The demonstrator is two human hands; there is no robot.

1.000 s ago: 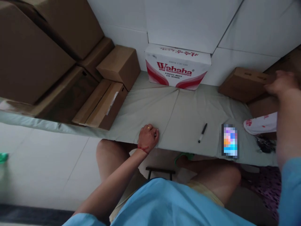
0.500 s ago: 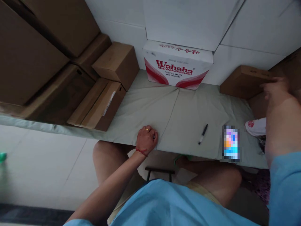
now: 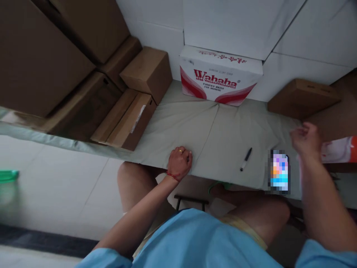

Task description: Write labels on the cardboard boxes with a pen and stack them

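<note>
Cloth (image 3: 223,126) covers your desk, and your left hand (image 3: 180,163) rests on it at the near edge. That grip is pressed together into a fist, with one ring on a finger and one red thread at the wrist. Your right hand (image 3: 305,139) hovers over the right side of the desk, just beyond the one phone (image 3: 279,172). Its fingers are half curled but blurred, so I cannot tell whether that grip pinches anything. One black pen (image 3: 245,159) lies between your two hands, apart from both. One white carton (image 3: 220,78) stands at the far wall. Six brown cartons (image 3: 147,72) are piled far left, and one brown box (image 3: 302,96) lies far right.
</note>
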